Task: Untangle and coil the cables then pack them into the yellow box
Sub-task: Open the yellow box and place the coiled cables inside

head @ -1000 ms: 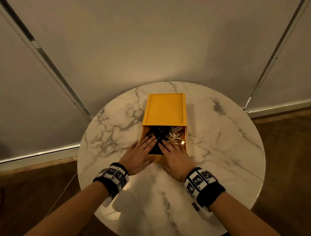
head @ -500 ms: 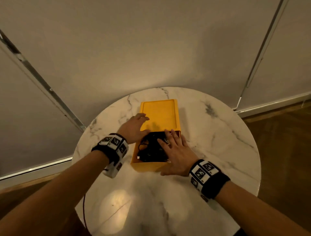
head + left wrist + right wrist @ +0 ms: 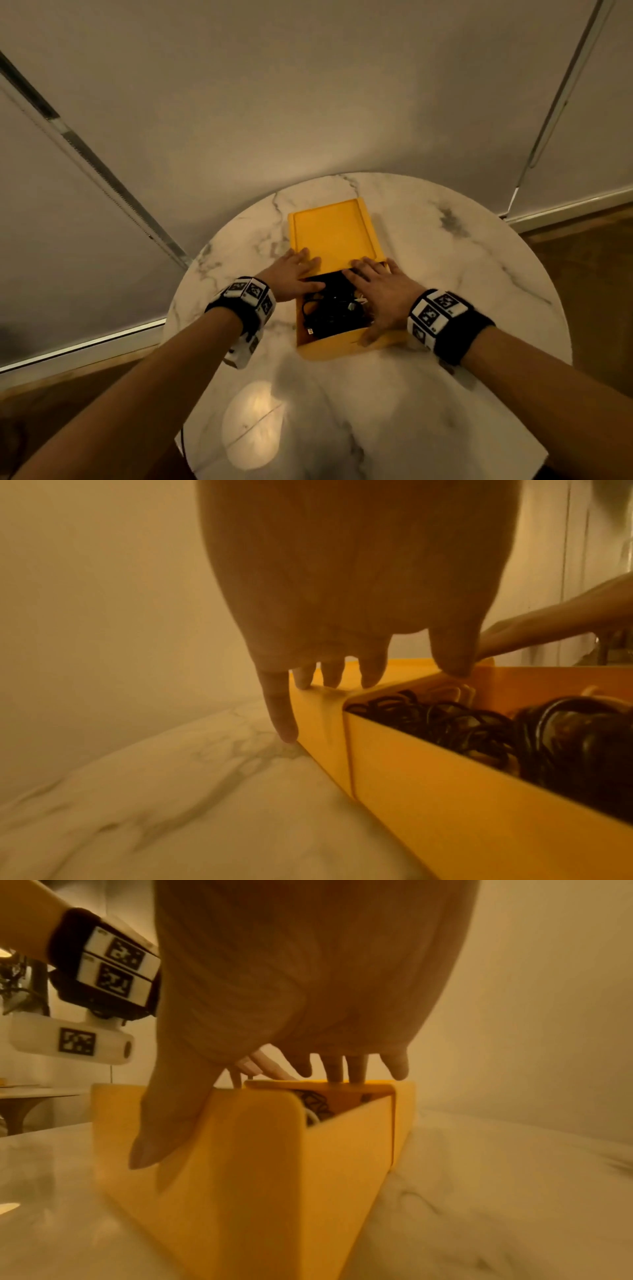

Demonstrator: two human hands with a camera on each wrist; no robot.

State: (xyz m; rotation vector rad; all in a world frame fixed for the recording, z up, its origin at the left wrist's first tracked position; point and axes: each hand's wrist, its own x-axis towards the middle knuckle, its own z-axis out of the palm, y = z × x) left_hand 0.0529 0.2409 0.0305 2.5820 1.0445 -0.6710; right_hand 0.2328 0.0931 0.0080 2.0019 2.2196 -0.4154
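The yellow box (image 3: 329, 347) lies on the marble table (image 3: 462, 281), its sliding lid (image 3: 332, 236) covering the far half. Coiled black cables (image 3: 330, 313) fill the uncovered near half, with a little pale cable beside them. My left hand (image 3: 294, 274) rests with straight fingers on the lid's near left corner (image 3: 318, 691); its little finger hangs down the lid's side. My right hand (image 3: 380, 294) lies flat over the box's right side, its fingertips (image 3: 342, 1074) on the lid's near edge and its thumb (image 3: 164, 1137) down against the front wall. Neither hand holds a cable.
The round table ends close in front of me and drops to a wooden floor (image 3: 582, 246). Pale wall panels (image 3: 308, 102) rise just behind the table. Bare marble (image 3: 342, 411) spreads around the box on all sides.
Both hands have left the cables in the box. The left moved to the lid's near left corner first, the right then slid forward onto the lid's near edge.
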